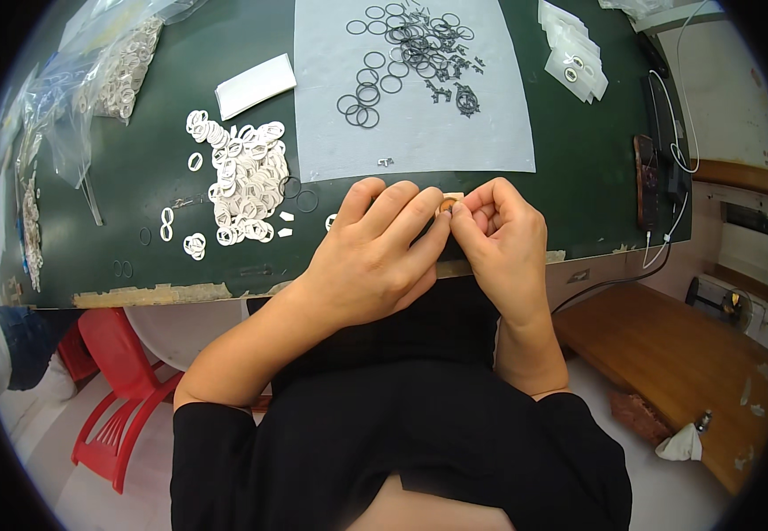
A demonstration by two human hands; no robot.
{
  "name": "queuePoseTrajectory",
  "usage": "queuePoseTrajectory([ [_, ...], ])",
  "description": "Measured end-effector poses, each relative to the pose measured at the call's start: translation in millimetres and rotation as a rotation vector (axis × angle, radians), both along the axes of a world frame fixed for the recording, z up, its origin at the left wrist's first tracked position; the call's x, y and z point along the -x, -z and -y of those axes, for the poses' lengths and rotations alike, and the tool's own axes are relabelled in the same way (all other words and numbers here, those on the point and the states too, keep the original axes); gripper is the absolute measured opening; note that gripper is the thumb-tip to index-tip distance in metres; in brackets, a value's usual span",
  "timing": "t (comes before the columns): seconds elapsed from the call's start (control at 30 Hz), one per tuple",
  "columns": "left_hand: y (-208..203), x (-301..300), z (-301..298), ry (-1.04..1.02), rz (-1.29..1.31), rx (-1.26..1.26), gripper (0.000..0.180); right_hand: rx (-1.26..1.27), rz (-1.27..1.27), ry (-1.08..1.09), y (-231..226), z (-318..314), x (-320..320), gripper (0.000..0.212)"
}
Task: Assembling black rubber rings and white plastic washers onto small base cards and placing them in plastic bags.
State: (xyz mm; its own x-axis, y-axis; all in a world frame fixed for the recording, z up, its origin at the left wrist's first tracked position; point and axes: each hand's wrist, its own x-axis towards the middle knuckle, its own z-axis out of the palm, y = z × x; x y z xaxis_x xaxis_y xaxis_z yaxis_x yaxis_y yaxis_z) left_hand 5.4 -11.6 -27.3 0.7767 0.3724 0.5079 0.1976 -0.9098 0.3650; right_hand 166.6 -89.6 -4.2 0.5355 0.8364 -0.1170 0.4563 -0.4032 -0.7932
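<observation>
At the near edge of the table, my left hand [382, 243] and my right hand [503, 243] meet, closed in pinches on a small round piece [447, 204]. It looks brownish-orange inside a thin rim; its kind is too small to make out, and my fingertips cover part of it. Left of my hands lies a heap of white oval rings [247, 181]. Two dark rings [306, 202] rest beside that heap. Beyond my hands, a pale sheet [340, 150] carries a pile of black rings [415, 49] and a cluster of small black parts [467, 100].
A white rectangular block [256, 86] lies behind the heap. Plastic bags [123, 80] of rings fill the far left; small clear packets [574, 57] sit far right. A phone [646, 181] with a cable lies at the right edge. A red chair [123, 380] stands left below.
</observation>
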Motion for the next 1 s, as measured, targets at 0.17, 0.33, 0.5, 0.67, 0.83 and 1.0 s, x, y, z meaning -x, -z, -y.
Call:
queuePoseTrajectory([
  [0.17,-0.1,-0.1,0.4,-0.013,-0.008,-0.002,0.041,-0.018,-0.029,-0.055,1.1,0.1,-4.3,0.013],
  [0.33,-2.4,0.1,0.1,-0.018,-0.036,0.015,0.043,-0.001,-0.279,-0.012,0.1,-2.2,-14.5,0.016],
  [0.5,-1.8,-0.9,-0.6,-0.008,-0.035,0.020,0.044,0.018,-0.226,-0.072,-1.2,-2.0,-14.1,0.019],
  [0.67,-1.7,0.0,-0.5,-0.008,-0.047,0.011,0.046,0.011,-0.229,-0.088,-0.7,-1.9,-14.1,0.020],
  [0.83,-1.9,0.1,0.1,-0.011,-0.055,0.032,0.047,0.008,-0.288,-0.058,-0.9,-2.1,-14.3,0.020],
  [1.0,-2.4,0.3,-0.7,-0.005,-0.050,0.032,0.047,0.014,-0.269,-0.091,-1.9,-2.0,-15.8,0.019],
])
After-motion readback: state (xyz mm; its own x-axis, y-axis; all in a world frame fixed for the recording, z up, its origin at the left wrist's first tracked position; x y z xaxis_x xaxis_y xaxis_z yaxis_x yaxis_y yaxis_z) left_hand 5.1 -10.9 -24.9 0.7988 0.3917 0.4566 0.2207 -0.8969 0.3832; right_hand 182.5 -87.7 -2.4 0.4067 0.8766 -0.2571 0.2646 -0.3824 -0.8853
